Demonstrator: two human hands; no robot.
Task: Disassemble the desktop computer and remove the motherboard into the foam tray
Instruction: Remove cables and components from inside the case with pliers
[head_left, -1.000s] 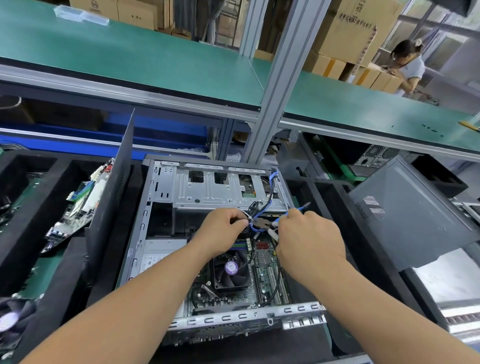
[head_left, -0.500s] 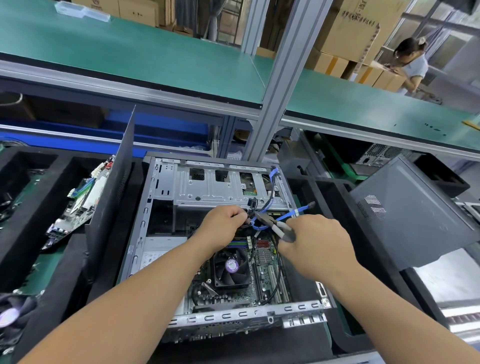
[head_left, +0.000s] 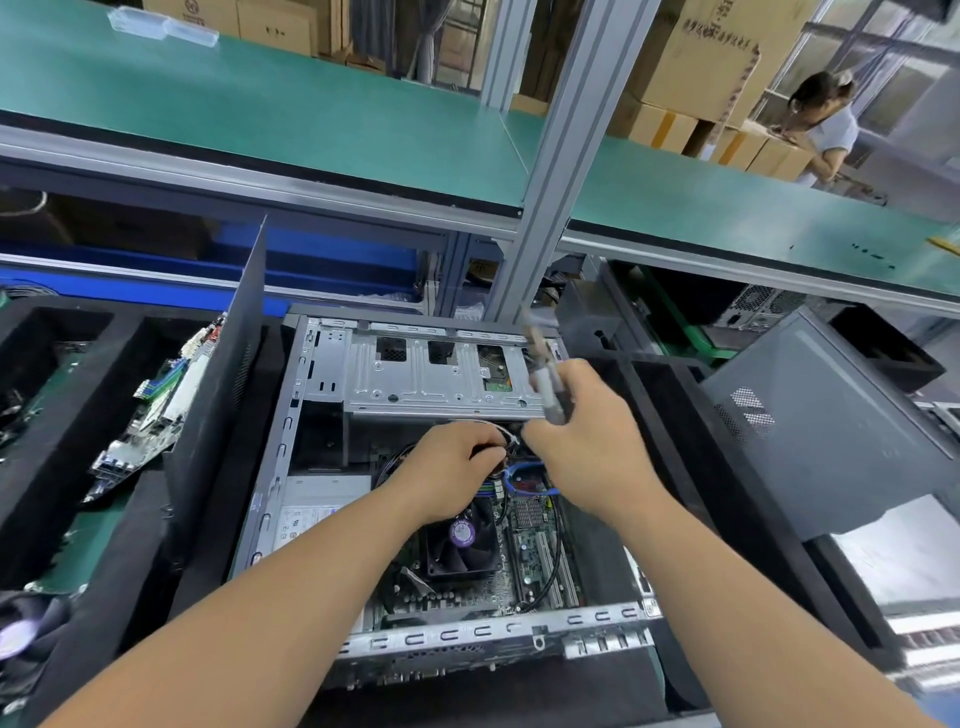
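Observation:
The open desktop case (head_left: 332, 395) lies on its side before me. Its green motherboard (head_left: 535, 551) with a black CPU fan (head_left: 460, 540) sits in the lower half. My left hand (head_left: 447, 467) grips a bundle of cables (head_left: 506, 441) above the fan. My right hand (head_left: 592, 447) holds a pair of pliers (head_left: 545, 374), raised and blurred, jaws pointing up over the drive cage. A blue cable (head_left: 519, 478) loops under my right hand. Black foam trays (head_left: 47, 457) on the left hold another board (head_left: 156, 405).
A dark side panel (head_left: 223, 374) stands upright at the case's left edge. Another grey panel (head_left: 831, 426) leans at the right. An aluminium post (head_left: 540, 182) rises behind the case under a green shelf. A person (head_left: 826, 124) stands among cardboard boxes at the far right.
My right hand has swung the pliers up from the cables to point upward over the drive cage. My left hand stays on the cable bundle.

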